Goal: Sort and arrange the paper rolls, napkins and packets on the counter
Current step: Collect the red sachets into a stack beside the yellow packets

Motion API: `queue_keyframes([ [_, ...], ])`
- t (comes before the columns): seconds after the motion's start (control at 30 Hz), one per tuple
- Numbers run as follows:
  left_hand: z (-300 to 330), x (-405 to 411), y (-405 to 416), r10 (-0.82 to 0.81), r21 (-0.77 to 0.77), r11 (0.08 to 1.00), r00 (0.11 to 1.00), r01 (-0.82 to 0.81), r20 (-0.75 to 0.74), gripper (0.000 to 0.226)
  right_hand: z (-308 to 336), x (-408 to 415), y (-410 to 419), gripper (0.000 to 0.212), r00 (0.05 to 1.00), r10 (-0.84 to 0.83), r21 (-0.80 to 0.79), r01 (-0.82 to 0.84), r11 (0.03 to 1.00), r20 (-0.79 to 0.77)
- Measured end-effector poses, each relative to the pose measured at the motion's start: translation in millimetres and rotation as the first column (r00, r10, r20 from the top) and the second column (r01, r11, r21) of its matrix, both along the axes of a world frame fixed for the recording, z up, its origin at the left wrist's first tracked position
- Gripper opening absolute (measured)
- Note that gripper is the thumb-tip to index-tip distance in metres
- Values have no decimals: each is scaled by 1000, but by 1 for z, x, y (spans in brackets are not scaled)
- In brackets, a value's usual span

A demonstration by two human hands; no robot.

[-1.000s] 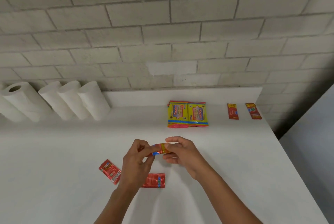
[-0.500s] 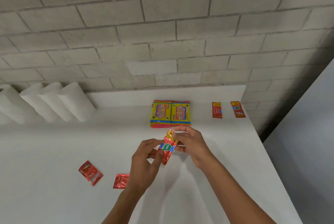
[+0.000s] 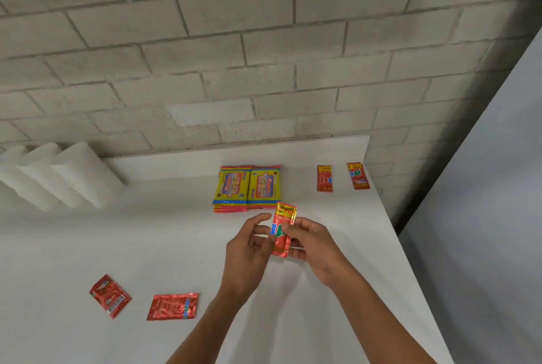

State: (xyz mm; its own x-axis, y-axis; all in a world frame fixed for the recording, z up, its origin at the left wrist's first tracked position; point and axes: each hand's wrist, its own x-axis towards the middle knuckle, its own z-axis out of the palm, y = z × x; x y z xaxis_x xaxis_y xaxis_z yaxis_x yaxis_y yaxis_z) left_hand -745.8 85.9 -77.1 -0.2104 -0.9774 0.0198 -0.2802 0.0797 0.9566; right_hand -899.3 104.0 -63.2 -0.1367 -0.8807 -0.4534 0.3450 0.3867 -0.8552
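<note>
Fingertips of the right hand pinch a red foil sachet at its middle, holding it upright above the white counter, its gold-printed end pointing up; the fingers curl round the sachet's right edge and behind it. The left hand meets the sachet from the other side, thumb raised and loosely bent, its curled fingers touching the left edge, though how firmly they grip cannot be told. Just beyond the hands, two yellow packets lie flat side by side, touching, on top of further packets whose red edges show beneath. Farther right, near the counter's back corner, two small red sachets and lie flat, apart from each other. To the left of the forearms, well clear of the hands, a crumpled red sachet and a second red sachet, turned at an angle, rest on the counter near each other without touching. At the far left, white paper rolls lean in a row against the grey block wall, each touching the next.
</note>
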Motion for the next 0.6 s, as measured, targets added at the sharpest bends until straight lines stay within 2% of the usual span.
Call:
queue_keyframes([
  [0.3,-10,-25,-4,-52,62,997,995,47,88,33,-18,-81,-35,15,986,-148,85,155,984,-80],
  [0.47,-22,-16,-6,-60,89,995,990,49,130,32,-32,-136,-70,22,957,-153,127,189,974,-247],
  [0.6,-27,-8,-12,-44,103,994,983,27,176,30,-43,-160,-95,25,937,-163,138,213,967,-308],
])
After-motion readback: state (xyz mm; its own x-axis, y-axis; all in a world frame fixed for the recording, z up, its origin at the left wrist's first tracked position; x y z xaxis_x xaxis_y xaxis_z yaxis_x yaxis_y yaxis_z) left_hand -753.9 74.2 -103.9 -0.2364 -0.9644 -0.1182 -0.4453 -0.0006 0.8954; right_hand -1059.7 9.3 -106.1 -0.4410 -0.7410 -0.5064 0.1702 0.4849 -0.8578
